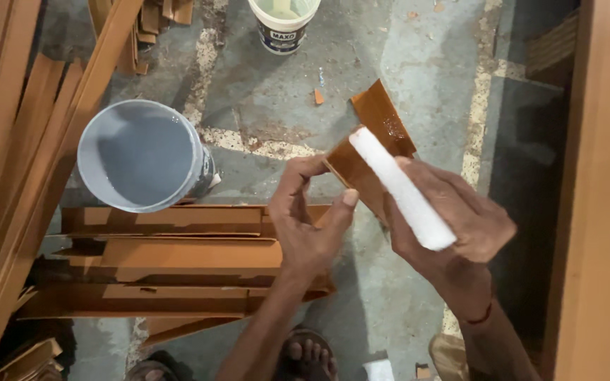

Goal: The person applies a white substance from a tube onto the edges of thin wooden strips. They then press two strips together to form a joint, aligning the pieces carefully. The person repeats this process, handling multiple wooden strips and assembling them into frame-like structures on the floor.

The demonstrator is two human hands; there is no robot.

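Between the two hands, a small glossy brown wood piece (372, 144) is held up: the left hand (308, 222) pinches its lower edge between thumb and fingers, while the right hand (460, 219) is closed around a white foam block (404, 189) laid along its face. Apparently mid-coating, this calls for even strokes. Beyond the left hand lie stacked wood strips (178, 257) and a grey bucket (141, 155); farther off stands a white tub (282, 25).

We hold the wood piece (372, 141) between both hands: left hand (308, 222) at its near-left edge, right hand (453, 219) right. The foam block (400, 187) lies on it. The bucket (142, 155) stands left, behind the stacked boards (178, 261).
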